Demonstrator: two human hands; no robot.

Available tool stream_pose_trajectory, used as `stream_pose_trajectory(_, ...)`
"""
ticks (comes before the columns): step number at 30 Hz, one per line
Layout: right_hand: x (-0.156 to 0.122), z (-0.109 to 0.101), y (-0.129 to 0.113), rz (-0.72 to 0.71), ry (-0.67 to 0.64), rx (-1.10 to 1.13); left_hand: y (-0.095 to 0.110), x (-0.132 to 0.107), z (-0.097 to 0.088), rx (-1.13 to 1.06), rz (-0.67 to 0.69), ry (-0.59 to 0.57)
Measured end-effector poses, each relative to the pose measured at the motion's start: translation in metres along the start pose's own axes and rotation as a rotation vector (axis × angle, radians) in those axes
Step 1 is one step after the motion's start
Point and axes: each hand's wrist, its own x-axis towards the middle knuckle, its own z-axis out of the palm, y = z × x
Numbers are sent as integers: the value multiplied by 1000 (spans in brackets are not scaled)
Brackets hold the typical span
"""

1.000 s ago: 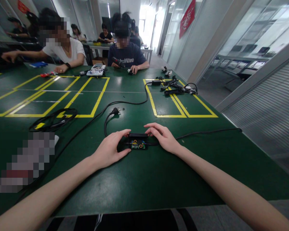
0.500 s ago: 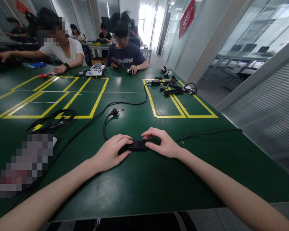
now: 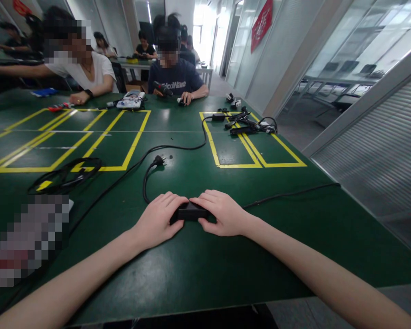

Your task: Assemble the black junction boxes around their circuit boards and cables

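A small black power adapter box (image 3: 189,213) lies on the green table (image 3: 198,269) in front of me. My left hand (image 3: 159,219) is curled over its left end, thumb under the near edge. My right hand (image 3: 221,213) covers its right end with fingers folded down on top. Both hands press on the box together. A black cable (image 3: 287,193) runs from the box to the right. A second cord loops left and ends in a plug (image 3: 157,161) beyond my left hand.
A coiled black cable (image 3: 66,174) lies at left near yellow floor-tape squares (image 3: 133,146). More adapters and cables (image 3: 248,125) sit in the far right square. Two people sit across the table with tools. The table edge and a glass wall run along the right.
A second ago the box lay open with its circuit board showing. A black lid now covers it, and both hands have closed in over the box.
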Motion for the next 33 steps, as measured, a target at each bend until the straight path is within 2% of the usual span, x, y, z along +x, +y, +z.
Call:
stream_pose_trajectory(9, -1, -6, -2, 47, -172, 93, 5, -5, -2, 93, 122, -8)
stream_pose_trajectory(14, -1, -9, -4, 42, -177, 119, 5, -2, -6, 120, 176, -87)
stream_pose_trajectory(18, 0, -10, -5, 51, -183, 117, 4, -2, -6, 169, 196, -77)
stream_pose_trajectory(20, -1, -9, -5, 42, -169, 93, 4, -3, -7, 159, 193, -77)
stream_pose_trajectory(26, -2, -8, -7, -80, -15, -30, 3, -2, -9, 141, 176, -80)
stream_pose_trajectory(33, -1, -9, -12, -71, 43, -49, 7, -3, -8, 151, 176, -20)
